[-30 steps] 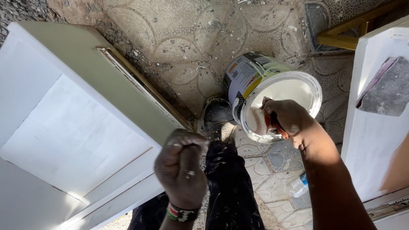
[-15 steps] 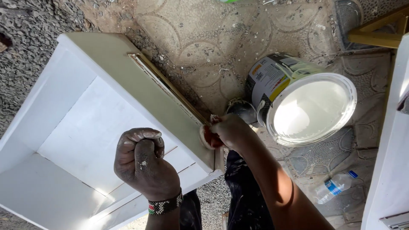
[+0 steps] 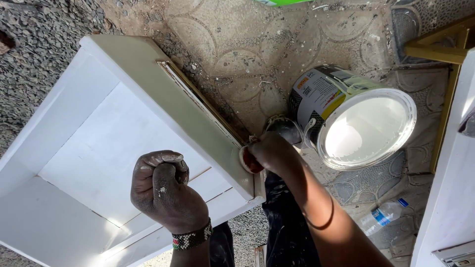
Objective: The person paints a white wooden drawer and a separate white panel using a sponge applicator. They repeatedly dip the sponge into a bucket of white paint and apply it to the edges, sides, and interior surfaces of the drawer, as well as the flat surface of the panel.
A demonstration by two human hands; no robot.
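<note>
A: Cabinet (image 3: 99, 163), white, lies tilted on the patterned floor (image 3: 237, 59). The right hand (image 3: 267, 153) is at its near corner, its grip clenched round a brush (image 3: 246, 160) of which only a red-and-white bit shows.

B: How far along does it look?

A: I'd judge well on. The inside panels read evenly white. The outer side with the thin trim strip (image 3: 198, 106) looks duller, creamier, so that face and the edge likely remain.

B: The left hand (image 3: 166, 190)?

A: Balled into a fist over the open inside, paint-flecked, grasping nothing I can see.

B: Count?

A: One cabinet, one open paint can (image 3: 356, 123) just right of the hand, one brush, one plastic bottle (image 3: 383, 215) lying on the floor, two hands. Another white piece (image 3: 450, 198) stands at the right edge.
</note>
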